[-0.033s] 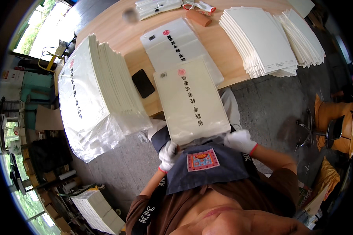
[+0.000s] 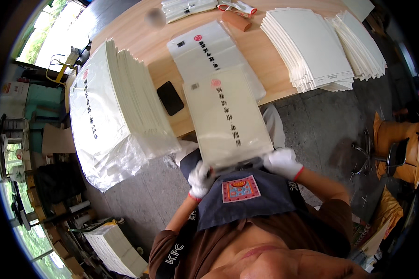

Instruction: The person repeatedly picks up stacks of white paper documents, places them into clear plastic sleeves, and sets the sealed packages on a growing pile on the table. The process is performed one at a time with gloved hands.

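- Away from the body they go, just slightly: left hand (image 2: 201,180) and right hand (image 2: 282,163) both edge forward, and the cream packet (image 2: 230,116) nudges the same way.
- Left hand, white glove with a red cuff, is at the packet's near left corner, fingers curled; whether they grip it, I cannot tell.
- Right hand, gloved alike, is at the near right corner, fingers bent; again, I cannot tell a grip from a touch.
- Packet lies ahead of and between the hands, its near edge blurred, its far part over clear plastic sleeves (image 2: 191,58) on the wooden table (image 2: 146,44).
- Ahead of the left hand rests a dark phone (image 2: 171,98), and farther left a tall plastic-covered stack (image 2: 97,111).
- Well ahead of the right hand, white paper stacks (image 2: 307,46) stand side by side.
- Between the hands, on the body side, comes a dark apron (image 2: 265,204) with a bright square patch (image 2: 241,189).
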`<state>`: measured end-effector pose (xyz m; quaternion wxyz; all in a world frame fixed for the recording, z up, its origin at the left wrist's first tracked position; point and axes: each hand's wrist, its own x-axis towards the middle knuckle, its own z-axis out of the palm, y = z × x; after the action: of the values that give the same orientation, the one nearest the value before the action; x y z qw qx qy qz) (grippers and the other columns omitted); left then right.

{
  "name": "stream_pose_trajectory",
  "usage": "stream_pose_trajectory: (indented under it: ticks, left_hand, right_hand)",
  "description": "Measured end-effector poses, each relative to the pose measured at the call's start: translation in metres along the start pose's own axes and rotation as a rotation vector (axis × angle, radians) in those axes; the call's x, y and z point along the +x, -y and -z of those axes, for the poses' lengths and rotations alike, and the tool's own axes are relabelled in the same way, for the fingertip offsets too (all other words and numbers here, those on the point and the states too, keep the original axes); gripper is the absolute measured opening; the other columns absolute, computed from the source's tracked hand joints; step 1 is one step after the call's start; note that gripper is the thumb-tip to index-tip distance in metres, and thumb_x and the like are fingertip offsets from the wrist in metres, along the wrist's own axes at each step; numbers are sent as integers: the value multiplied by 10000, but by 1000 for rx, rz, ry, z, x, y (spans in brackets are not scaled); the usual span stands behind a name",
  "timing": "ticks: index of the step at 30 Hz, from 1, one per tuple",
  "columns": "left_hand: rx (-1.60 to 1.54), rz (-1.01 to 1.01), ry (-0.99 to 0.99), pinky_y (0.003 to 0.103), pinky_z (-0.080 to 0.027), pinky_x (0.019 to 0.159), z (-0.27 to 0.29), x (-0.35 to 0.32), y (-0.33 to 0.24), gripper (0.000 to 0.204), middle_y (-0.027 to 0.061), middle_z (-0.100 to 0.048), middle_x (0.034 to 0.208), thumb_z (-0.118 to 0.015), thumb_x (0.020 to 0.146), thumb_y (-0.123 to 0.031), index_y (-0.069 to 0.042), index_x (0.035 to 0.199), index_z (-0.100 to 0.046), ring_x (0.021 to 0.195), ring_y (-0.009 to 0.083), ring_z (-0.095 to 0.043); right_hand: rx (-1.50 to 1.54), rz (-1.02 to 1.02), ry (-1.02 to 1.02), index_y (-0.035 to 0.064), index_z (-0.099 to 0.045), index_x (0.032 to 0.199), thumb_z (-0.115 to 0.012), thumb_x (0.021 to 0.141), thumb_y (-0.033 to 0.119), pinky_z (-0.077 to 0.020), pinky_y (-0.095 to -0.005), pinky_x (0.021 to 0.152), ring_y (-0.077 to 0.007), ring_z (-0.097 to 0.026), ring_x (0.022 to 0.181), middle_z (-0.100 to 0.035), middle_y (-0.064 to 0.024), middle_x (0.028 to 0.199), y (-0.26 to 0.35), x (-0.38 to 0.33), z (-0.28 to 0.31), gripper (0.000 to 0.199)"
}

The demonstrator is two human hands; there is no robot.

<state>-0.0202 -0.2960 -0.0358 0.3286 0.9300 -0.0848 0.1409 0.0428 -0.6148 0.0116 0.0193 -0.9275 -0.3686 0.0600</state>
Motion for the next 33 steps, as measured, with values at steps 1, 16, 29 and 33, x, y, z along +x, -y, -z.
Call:
stream_pose_trajectory:
  ticks: [1, 16, 29, 33]
  left_hand:
    - [16, 25, -53, 375, -425, 488, -1, 22, 0, 205, 87, -509, 672, -675, 611, -24, -109, 708, -517, 569, 272, -537]
    - [-594, 679, 360, 265, -468, 619, -49, 41, 93, 458, 39, -638, 763, -581, 916, -420, -14, 1118, -643, 659, 125, -590]
    - [-7, -34, -854, 204, -396, 477, 250, 106, -17, 63, -5, -586, 773, -563, 902, -99, -49, 930, -588, 542, 56, -461]
    - [-274, 326, -1052, 166, -353, 472, 321, 73, 97, 220, -27, -568, 789, -545, 953, -160, -19, 1090, -642, 550, 29, -433]
  right_hand:
    - [-14, 106, -170, 111, -604, 579, -556, 774, 280, -400, -401, 361, -266, -583, 415, -563, -77, 471, -8, 11, -1, 262]
    - [1149, -577, -457, 41, -535, 1189, -561, 919, 300, -515, -439, 651, -314, -652, 715, -673, -135, 961, -75, 77, -106, 375]
    - [1958, 30, 11, 36, -495, 1277, -564, 932, 388, -478, -266, 738, -85, -570, 966, -593, -4, 1090, 80, 258, 108, 498]
    - [1371, 78, 48, 10, -548, 1011, -551, 901, 526, -491, -279, 609, -91, -621, 659, -636, -28, 764, 112, 305, 172, 527]
